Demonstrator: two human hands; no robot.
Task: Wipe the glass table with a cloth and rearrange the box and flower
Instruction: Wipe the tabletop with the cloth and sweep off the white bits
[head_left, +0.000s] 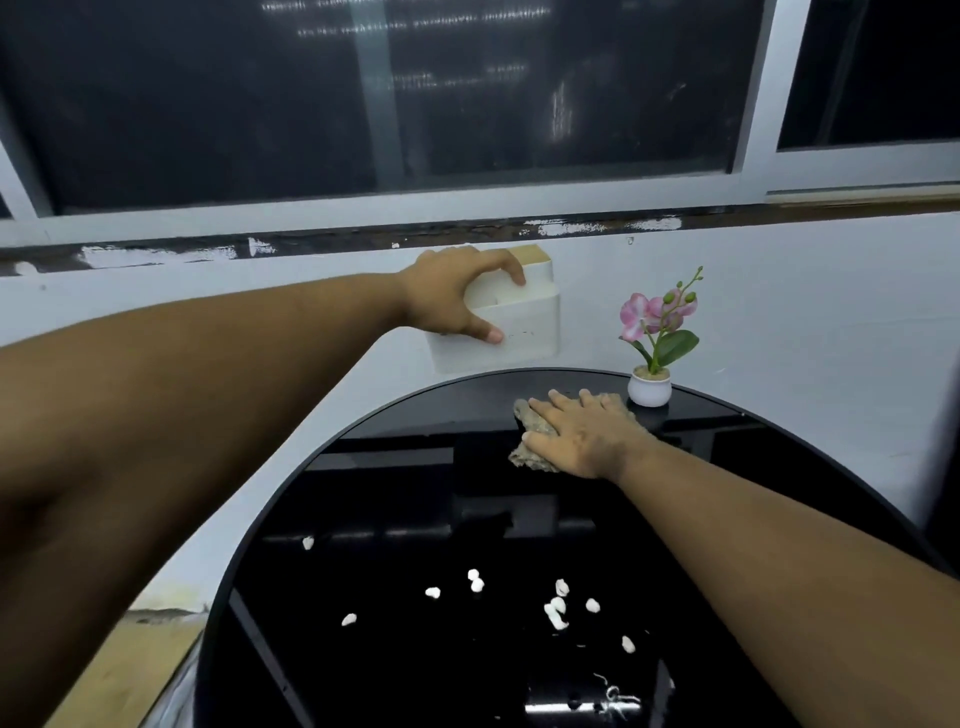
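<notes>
At the left of the frame a bare forearm reaches from the lower left up toward the centre, and the left hand (457, 293) grasps the white box (506, 327) from above, fingers curled over its top edge and the thumb pressed against its front face. The box is held just above the far rim of the table, in the upper middle of the frame, against the pale wall (805, 291) below the dark window (395, 88). The round black glass table (374, 519) fills the lower centre; small white crumbs (556, 613) lie scattered over its near half. Right of centre, the right hand (576, 431) lies flat with straight, spread fingers on a crumpled brownish cloth (535, 423), pressing it onto the glass near the far edge. Just beside the cloth, to its right, stands the flower (657, 322), a pink orchid with green leaves in a small white pot (649, 388) that sits upright on the table's far rim. The right forearm runs off toward the lower right corner.
</notes>
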